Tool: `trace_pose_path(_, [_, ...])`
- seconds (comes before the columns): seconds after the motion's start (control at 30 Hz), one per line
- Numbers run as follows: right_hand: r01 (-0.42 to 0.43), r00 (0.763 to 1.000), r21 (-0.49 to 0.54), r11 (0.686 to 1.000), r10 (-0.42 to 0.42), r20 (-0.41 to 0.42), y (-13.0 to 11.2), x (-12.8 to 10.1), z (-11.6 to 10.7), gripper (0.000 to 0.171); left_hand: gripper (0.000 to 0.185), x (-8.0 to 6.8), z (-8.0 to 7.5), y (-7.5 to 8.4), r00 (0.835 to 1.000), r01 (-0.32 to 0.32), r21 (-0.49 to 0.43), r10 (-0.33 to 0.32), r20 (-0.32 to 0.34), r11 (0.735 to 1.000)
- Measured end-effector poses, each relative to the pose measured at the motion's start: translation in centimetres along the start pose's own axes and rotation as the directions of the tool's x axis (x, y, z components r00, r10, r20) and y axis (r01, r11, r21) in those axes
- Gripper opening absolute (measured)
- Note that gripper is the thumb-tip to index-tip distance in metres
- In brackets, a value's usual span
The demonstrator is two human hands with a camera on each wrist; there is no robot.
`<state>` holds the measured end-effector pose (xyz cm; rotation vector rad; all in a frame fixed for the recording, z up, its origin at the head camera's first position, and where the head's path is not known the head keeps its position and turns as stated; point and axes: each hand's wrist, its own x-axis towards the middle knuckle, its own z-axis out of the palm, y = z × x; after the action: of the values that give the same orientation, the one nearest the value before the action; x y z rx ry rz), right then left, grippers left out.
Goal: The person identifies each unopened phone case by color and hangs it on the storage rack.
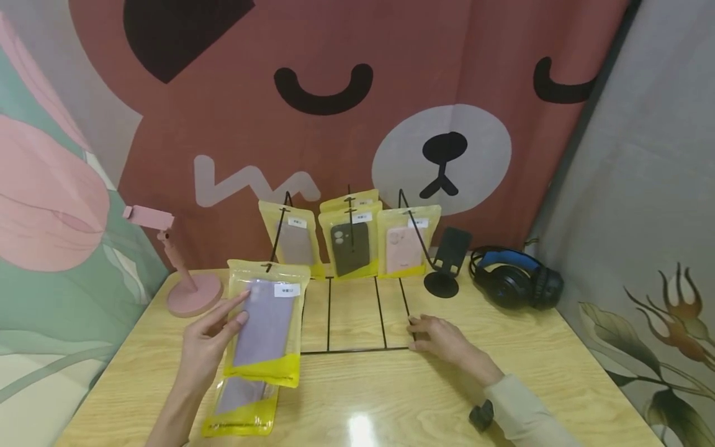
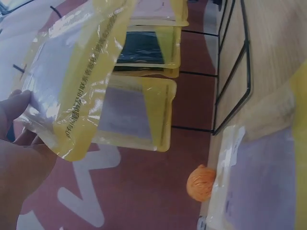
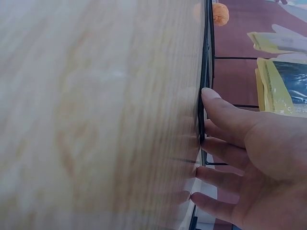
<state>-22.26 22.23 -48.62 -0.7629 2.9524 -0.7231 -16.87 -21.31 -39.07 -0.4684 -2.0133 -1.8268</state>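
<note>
My left hand [image 1: 203, 347] pinches the left edge of a clear-and-yellow package [image 1: 265, 326] with a purple phone case inside. The package's top meets the front tip of the left hook on a black wire display rack [image 1: 357, 351]. Down at the table, my right hand [image 1: 447, 338] grips the right front part of the rack's base, thumb and fingertips at the wire. Farther back on the hooks hang a package with a pale purple case [image 1: 296, 245], packages with a dark case in front [image 1: 350, 248], and one with a pink case [image 1: 404, 251].
Another purple-case package [image 1: 240, 400] lies on the table under the held one. A pink phone stand [image 1: 193, 295] is at left; a black phone stand [image 1: 441, 285] and headphones [image 1: 508, 282] stand at right. A small black object [image 1: 481, 416] is by the right sleeve.
</note>
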Motion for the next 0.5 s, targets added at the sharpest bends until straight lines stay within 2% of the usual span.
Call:
trace_pose_path(0.13, [-0.001, 1.0, -0.005, 1.0, 0.001, -0.001, 0.0, 0.0, 0.0, 0.041, 0.037, 1.0, 0.7, -0.8, 0.999, 0.035, 0.004, -0.034, -0.035, 0.999])
trace_pose_path(0.27, [-0.004, 1.0, -0.008, 1.0, 0.004, -0.005, 0.0, 0.0, 0.0, 0.041, 0.038, 3.0, 1.2, -2.1, 0.999, 0.008, 0.047, -0.006, -0.04, 0.999])
trace_pose_path(0.37, [-0.005, 1.0, 0.0, 1.0, 0.005, -0.002, 0.0, -0.1, 0.0, 0.041, 0.038, 4.6, 1.6, -2.9, 0.999, 0.023, 0.083, -0.019, -0.051, 0.996])
trace_pose_path(0.43, [-0.003, 1.0, 0.005, 1.0, 0.003, 0.003, -0.1, -0.1, -0.1, 0.041, 0.038, 5.6, 1.8, -3.1, 0.997, 0.037, 0.079, -0.032, -0.064, 0.996])
trace_pose_path(0.5, [0.001, 1.0, 0.005, 1.0, -0.001, 0.001, 0.0, -0.1, -0.1, 0.041, 0.038, 6.4, 2.3, -2.8, 0.997, 0.018, 0.086, -0.012, -0.071, 0.996])
